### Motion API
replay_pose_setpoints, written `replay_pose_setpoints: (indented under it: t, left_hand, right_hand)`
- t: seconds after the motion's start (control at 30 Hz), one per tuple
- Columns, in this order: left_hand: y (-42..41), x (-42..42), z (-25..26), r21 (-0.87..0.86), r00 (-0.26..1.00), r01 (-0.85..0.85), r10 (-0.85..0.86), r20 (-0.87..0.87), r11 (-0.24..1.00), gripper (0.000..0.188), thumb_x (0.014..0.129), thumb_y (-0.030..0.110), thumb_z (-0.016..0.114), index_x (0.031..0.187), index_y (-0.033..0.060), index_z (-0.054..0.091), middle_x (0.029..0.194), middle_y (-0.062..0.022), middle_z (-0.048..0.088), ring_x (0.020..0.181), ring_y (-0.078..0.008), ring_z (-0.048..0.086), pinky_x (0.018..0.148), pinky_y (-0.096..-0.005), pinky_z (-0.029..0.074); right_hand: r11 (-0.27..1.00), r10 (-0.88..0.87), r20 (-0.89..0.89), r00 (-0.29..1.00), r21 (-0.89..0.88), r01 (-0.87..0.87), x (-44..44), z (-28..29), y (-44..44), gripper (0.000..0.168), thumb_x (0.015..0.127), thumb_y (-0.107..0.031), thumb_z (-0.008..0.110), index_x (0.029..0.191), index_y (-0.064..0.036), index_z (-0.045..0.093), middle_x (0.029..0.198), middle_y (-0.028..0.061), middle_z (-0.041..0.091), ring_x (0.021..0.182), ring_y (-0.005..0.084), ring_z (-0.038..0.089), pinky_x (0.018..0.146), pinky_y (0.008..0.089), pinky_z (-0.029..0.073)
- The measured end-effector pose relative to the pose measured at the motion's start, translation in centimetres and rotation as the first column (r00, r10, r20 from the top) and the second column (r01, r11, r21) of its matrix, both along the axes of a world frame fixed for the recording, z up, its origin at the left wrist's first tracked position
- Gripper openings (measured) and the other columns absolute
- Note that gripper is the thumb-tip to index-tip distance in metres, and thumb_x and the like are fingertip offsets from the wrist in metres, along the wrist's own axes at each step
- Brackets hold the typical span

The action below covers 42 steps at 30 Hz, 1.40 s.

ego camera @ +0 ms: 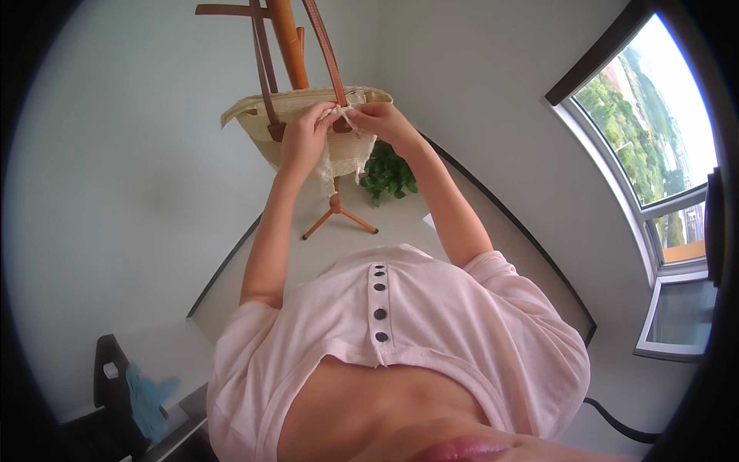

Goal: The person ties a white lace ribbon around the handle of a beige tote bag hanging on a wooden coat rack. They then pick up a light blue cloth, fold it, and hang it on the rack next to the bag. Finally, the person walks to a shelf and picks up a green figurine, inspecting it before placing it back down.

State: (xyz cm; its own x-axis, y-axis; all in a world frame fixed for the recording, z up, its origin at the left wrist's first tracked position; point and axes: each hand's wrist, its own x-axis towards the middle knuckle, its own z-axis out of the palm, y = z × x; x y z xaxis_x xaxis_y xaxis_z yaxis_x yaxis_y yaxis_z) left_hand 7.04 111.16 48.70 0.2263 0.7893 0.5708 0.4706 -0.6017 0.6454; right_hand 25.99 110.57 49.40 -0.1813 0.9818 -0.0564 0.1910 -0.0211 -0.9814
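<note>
A cream woven handbag (271, 156) with brown leather straps (326, 52) hangs from a wooden coat stand (287, 43) in front of me. At the base of the nearer strap, my left hand (309, 130) pinches a cream lace ribbon (327, 164) between thumb and fingers. My right hand (384, 121) grips the same ribbon just to the right, with the fingertips of both hands close together. Loose ends of the lace dangle down the bag's front. The gathered part between my fingers is partly hidden, so I cannot tell if it is knotted.
A green leafy plant (389, 173) stands behind the bag, near the stand's tripod legs (336, 213). To the right is a window (646, 115) with an opened lower pane (681, 317). Dark furniture (109, 375) with a blue cloth (147, 398) sits at lower left.
</note>
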Motion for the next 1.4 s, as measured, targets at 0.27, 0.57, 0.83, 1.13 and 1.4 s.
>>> replay_pose_setpoints:
  t: [0.27,0.57,0.83,1.13,1.4]
  left_hand:
    - [0.5,0.3,0.1,-0.050,0.998,0.030,-0.027,0.056,0.998,0.023,0.090,0.006,0.059,0.113,0.0021,0.064,0.096,-0.0149,0.068,0.076,-0.0201,0.067,0.070,-0.0304,0.051]
    - [1.0,-0.1,-1.8,-0.019,0.996,-0.064,0.065,0.055,0.998,0.017,0.088,0.008,0.059,0.104,0.0057,0.064,0.083,-0.0084,0.070,0.075,-0.0240,0.068,0.064,-0.0341,0.052]
    - [1.4,-1.3,-1.7,0.198,0.977,-0.166,0.188,-0.098,0.966,0.003,0.089,0.004,0.057,0.090,0.0040,0.059,0.078,-0.0098,0.069,0.068,-0.0206,0.068,0.060,-0.0301,0.051]
    - [1.1,0.0,-0.4,-0.228,0.998,-0.068,0.065,-0.022,0.971,0.012,0.092,0.012,0.057,0.095,0.0009,0.060,0.074,-0.0090,0.067,0.065,-0.0174,0.065,0.062,-0.0287,0.050]
    - [0.4,0.9,-0.3,-0.126,0.986,-0.137,0.123,-0.112,0.983,0.012,0.093,0.016,0.055,0.097,0.0053,0.060,0.077,-0.0108,0.067,0.071,-0.0265,0.066,0.063,-0.0355,0.049]
  right_hand:
    - [0.909,-0.217,-0.101,0.971,0.342,0.239,-1.6,0.0,-0.3,0.023,0.089,-0.022,0.062,0.103,-0.004,0.067,0.075,0.0061,0.066,0.067,0.0107,0.057,0.065,0.0286,0.046]
    - [0.915,-0.278,0.036,0.960,0.314,0.253,-1.0,-2.3,0.0,0.020,0.086,-0.020,0.065,0.099,-0.005,0.068,0.074,0.0098,0.067,0.063,0.0167,0.063,0.062,0.0292,0.049]
    - [0.893,-0.305,0.119,0.945,0.380,0.240,0.9,-2.3,0.9,0.020,0.084,-0.018,0.066,0.089,0.002,0.066,0.065,0.0106,0.063,0.056,0.0174,0.057,0.058,0.0308,0.046]
    - [0.831,-0.412,0.233,0.881,0.492,0.259,0.4,-1.3,1.0,0.027,0.081,-0.024,0.067,0.092,0.000,0.062,0.079,0.0132,0.067,0.067,0.0257,0.062,0.064,0.0328,0.049]
    - [0.680,-0.481,0.287,0.828,0.718,0.146,-2.7,-1.6,0.7,0.035,0.073,-0.021,0.073,0.097,-0.005,0.052,0.085,0.0118,0.064,0.073,0.0292,0.065,0.060,0.0381,0.052]
